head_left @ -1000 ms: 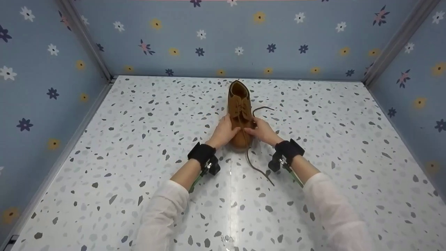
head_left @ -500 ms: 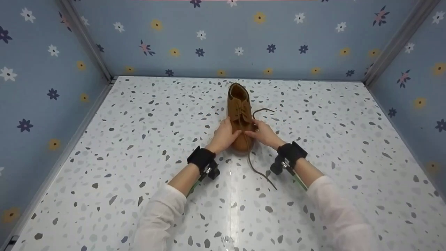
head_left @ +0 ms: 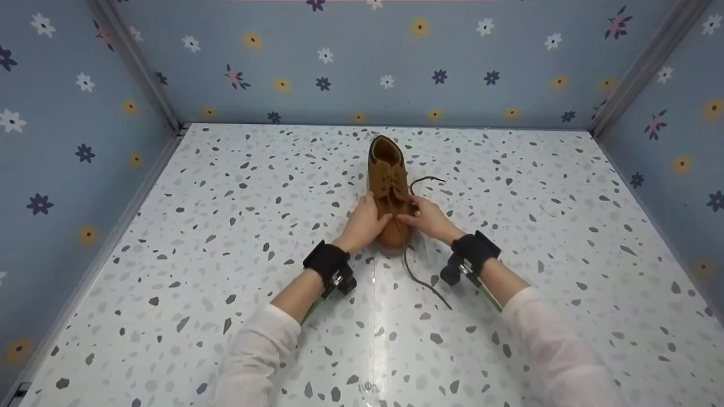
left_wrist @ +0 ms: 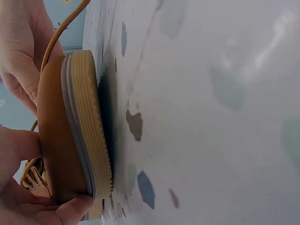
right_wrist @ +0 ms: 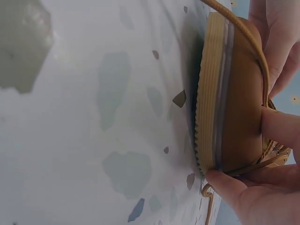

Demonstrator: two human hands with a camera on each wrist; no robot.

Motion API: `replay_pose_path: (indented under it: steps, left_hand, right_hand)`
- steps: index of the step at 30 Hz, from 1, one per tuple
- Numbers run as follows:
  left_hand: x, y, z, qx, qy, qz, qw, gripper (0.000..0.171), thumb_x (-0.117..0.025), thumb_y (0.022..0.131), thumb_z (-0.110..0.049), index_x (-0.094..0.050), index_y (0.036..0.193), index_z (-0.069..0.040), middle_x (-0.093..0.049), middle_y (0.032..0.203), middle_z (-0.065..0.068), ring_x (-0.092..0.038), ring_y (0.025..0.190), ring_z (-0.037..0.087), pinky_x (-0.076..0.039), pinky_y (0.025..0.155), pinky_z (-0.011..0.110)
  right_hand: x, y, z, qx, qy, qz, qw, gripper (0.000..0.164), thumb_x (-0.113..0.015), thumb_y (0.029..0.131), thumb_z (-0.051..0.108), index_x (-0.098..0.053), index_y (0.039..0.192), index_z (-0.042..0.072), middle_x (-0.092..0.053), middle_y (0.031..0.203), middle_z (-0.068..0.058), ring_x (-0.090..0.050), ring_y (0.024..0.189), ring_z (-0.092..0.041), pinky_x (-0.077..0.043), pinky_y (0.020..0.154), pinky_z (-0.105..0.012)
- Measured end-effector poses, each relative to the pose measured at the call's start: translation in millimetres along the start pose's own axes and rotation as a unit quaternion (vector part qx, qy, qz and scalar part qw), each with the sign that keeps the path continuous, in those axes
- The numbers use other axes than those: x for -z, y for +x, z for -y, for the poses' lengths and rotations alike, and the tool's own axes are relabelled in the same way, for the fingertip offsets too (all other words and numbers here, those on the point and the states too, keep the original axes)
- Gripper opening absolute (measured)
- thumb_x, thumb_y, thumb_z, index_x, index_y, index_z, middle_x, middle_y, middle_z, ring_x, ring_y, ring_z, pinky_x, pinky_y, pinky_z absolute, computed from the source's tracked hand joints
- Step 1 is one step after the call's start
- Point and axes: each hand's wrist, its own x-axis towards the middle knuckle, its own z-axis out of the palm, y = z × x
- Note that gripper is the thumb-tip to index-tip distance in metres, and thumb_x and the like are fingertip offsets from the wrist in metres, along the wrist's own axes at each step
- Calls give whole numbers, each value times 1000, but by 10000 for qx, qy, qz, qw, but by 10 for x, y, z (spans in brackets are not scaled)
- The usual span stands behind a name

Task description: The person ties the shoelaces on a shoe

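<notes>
A brown lace-up shoe [head_left: 393, 240] stands upright on the floor-like speckled surface, its toe towards me. My left hand [head_left: 362, 223] grips one side of the forefoot, thumb on top and fingers along the side. From the other side my right hand [head_left: 432, 219] holds it the same way, the two thumbs close together over the toe. One loose end of the brown shoelace [head_left: 418, 280] runs over the toe and onto the surface; the other lies to the right. The ribbed tan sole [left_wrist: 89, 117] shows in the left wrist view, a fingertip at its edge.
The white speckled surface [head_left: 254, 316] reaches back to a blue flowered wall [head_left: 362, 62]. Similar panels stand left and right, with grey posts at the corners. Each wrist wears a black strap [head_left: 328, 261] with a small camera.
Both hands and the shoe have shifted slightly towards me, mostly in the first half second. The loose lace end in front has slid along with it. The grip looks the same.
</notes>
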Motion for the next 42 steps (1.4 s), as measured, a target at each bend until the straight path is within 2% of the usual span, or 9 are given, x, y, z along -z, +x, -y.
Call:
replay_pose_path:
  steps: [3,7,13,16,20,25,29,34,42]
  left_hand:
    - [1,9,-11,25,20,52,10000,62,-46,70,-31,-18,110,7,-32,100,18,-36,86,24,-30,71,29]
    - [38,34,5,-62,-224,203,9995,63,-46,69,-31,-18,110,8,-30,101,20,-33,90,24,-26,74,28]
    - [191,183,109,44,-798,329,9963,48,-43,72,-27,-30,104,7,-39,94,17,-37,86,21,-29,71,27]
    - [286,312,159,204,-868,156,9959,44,-40,74,-27,-32,103,5,-41,91,15,-39,82,19,-31,66,26]
    - [349,471,166,287,-871,-155,9957,43,-37,75,-29,-29,105,1,-37,96,14,-36,86,19,-30,68,25]
    - [342,602,123,209,-965,-311,9946,46,-34,76,-32,-25,109,-2,-31,102,14,-32,91,19,-27,72,26]
    - [320,667,90,-98,-890,-343,9954,45,-33,77,-30,-22,112,-3,-30,101,15,-33,89,20,-28,70,27]
    - [298,699,84,-280,-808,-312,9958,42,-33,77,-27,-27,110,-3,-30,100,14,-35,86,20,-28,69,27]
    - [263,722,108,-308,-664,-231,9971,42,-30,77,-32,-30,110,-6,-30,106,10,-29,94,18,-24,74,28]
  right_hand:
    - [6,-7,0,-40,1,4,10000,56,-50,68,27,-26,111,1,-35,104,-13,-35,91,-22,-30,70,-27]
    - [11,-19,2,21,-16,0,10000,55,-48,68,30,-27,111,3,-35,105,-12,-35,91,-20,-30,70,-27]
    - [-44,-110,63,453,-50,-641,9969,45,-50,67,28,-39,102,2,-41,95,-11,-38,84,-19,-29,68,-27]
    - [-79,-199,183,333,-311,-786,9959,53,-47,68,32,-31,106,-2,-34,101,-15,-32,91,-21,-25,74,-29]
    - [-158,-304,331,13,-736,-794,9941,70,-42,67,42,-14,113,-2,-18,111,-18,-22,98,-22,-20,78,-29]
    - [-277,-374,419,-135,-1166,-725,9904,81,-39,63,50,-6,115,-3,-7,114,-20,-16,100,-26,-20,78,-32]
    - [-347,-389,435,-275,-1366,-687,9879,84,-40,61,51,-7,114,-3,-3,116,-19,-17,99,-28,-24,75,-33]
    - [-380,-384,436,-309,-1440,-675,9868,85,-43,60,51,-7,115,-2,0,115,-20,-18,98,-32,-27,71,-35]
    - [-383,-387,422,-395,-1682,-758,9820,81,-44,60,50,-12,115,-1,0,115,-22,-16,98,-32,-28,70,-35]
